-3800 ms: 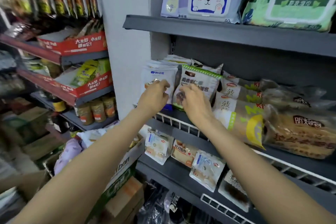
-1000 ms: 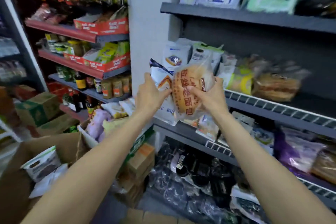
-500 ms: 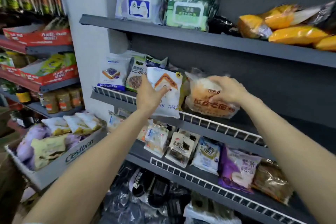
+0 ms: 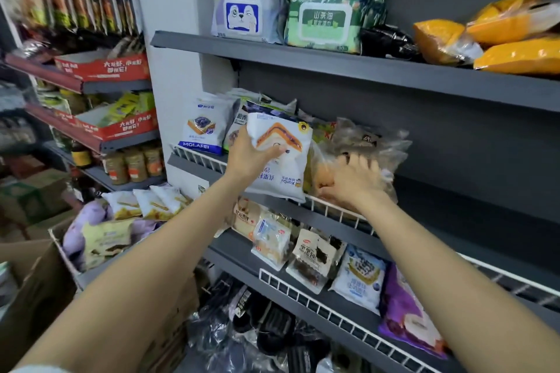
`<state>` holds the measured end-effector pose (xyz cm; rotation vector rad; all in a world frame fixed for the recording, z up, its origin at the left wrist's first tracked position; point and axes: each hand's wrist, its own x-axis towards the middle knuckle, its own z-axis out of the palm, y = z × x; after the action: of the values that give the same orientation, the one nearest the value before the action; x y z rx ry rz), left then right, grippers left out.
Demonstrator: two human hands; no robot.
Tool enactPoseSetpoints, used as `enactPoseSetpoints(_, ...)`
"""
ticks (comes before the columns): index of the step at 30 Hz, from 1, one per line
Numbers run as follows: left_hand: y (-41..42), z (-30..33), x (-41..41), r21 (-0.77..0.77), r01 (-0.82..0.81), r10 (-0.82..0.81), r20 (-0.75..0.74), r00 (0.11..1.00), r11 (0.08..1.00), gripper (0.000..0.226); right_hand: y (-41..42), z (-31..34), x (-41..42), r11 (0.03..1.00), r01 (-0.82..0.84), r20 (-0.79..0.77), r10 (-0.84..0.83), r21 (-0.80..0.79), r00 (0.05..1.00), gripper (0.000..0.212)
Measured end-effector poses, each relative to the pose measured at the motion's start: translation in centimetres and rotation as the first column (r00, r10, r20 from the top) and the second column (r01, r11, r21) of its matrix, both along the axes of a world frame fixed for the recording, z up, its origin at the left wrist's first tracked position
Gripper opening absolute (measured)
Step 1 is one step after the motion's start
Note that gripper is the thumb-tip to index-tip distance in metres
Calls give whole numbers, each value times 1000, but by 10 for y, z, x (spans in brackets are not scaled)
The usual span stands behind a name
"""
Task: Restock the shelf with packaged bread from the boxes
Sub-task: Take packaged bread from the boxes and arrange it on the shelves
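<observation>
My left hand (image 4: 253, 154) grips a white bread packet (image 4: 283, 160) with a sandwich picture, held upside down over the wire rail of the middle shelf (image 4: 336, 210). My right hand (image 4: 353, 182) presses, fingers spread, on a clear bag of round bread (image 4: 363, 145) lying on that shelf just right of the white packet. More bread packets, one blue and white (image 4: 201, 127), stand on the shelf's left end. To the right of the clear bag the shelf is bare.
An open box (image 4: 91, 239) of purple and pale bread packets sits low at left, a cardboard box (image 4: 27, 278) beside it. The lower shelf (image 4: 318, 303) holds several small bread packets. Wet wipes (image 4: 321, 21) and orange bags (image 4: 515, 39) fill the top shelf.
My right hand has set the clear bread bag down on the middle shelf and now presses on it. My left hand still holds the white packet near the rail.
</observation>
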<state>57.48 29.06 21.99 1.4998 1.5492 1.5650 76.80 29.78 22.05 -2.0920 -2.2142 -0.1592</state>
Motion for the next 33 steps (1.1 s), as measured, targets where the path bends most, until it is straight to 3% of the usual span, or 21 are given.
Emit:
enactPoseSetpoints(2,-3,0,-15,4,-6,7,-126,992,1000,62,1,9,-14,999,-34,-167,30,-22,985,96)
enactPoseSetpoints(4,-6,4,-34,-6,0,-3,-369,930,1000,66,3,19,-34,977,-182,-413,211,108,886,103)
enactPoseSetpoints(6,-8,12,-51,-57,-5,-35,-675,737,998,69,3,33,-60,893,-391,-495,449,222,744,107)
enactPoseSetpoints(8,-9,22,-62,-50,-28,-28,-856,516,998,67,11,40,-89,813,-553,-500,560,181,660,104)
enactPoseSetpoints(10,-4,26,-81,33,-107,80,-875,477,994,65,23,40,-118,788,-571,-494,599,228,630,73)
enactPoseSetpoints(12,5,20,-110,191,-303,336,-762,553,934,74,36,35,-147,810,-439,-524,586,387,618,38)
enactPoseSetpoints(14,18,12,-138,277,-449,525,-517,676,850,97,48,27,-175,844,-272,-669,533,461,518,24)
enactPoseSetpoints(15,26,11,-151,250,-468,530,-404,745,848,107,55,22,-191,873,-186,-752,484,451,448,24)
enactPoseSetpoints(16,37,9,-164,185,-435,472,-292,832,881,113,64,16,-207,912,-114,-841,407,393,357,31)
enactPoseSetpoints(18,69,4,-192,11,-205,205,-70,976,979,118,82,5,-238,968,-23,-961,249,249,118,37)
enactPoseSetpoints(19,85,3,-205,-69,-56,59,44,997,996,122,92,-1,-251,980,10,-979,199,199,38,36)
enactPoseSetpoints(20,100,1,-217,-121,47,-33,114,993,991,127,102,-6,-263,983,33,-984,178,179,26,35)
enactPoseSetpoints(22,122,0,-238,-178,89,-80,58,995,980,128,120,-12,-279,981,50,-966,176,189,191,36)
enactPoseSetpoints(25,152,-3,-259,-124,39,-54,-124,991,991,105,138,-15,-290,973,25,-848,187,229,496,23)
enactPoseSetpoints(26,160,-3,-263,-107,58,-77,-183,980,993,102,143,-15,-293,969,32,-820,189,244,541,31)
enactPoseSetpoints(28,174,-2,-267,-128,115,-148,-287,946,985,96,151,-17,-302,952,30,-764,224,303,606,67)
enactPoseSetpoints(30,184,-6,-268,-163,142,-193,-366,910,976,94,152,-21,-308,950,-20,-587,210,313,782,95)
enactPoseSetpoints(31,187,-7,-268,-175,152,-211,-395,894,973,95,151,-24,-310,955,-44,-472,184,293,862,98)
enactPoseSetpoints(33,188,-9,-270,-213,198,-272,-413,869,957,102,149,-28,-309,966,-62,-344,149,252,927,99)
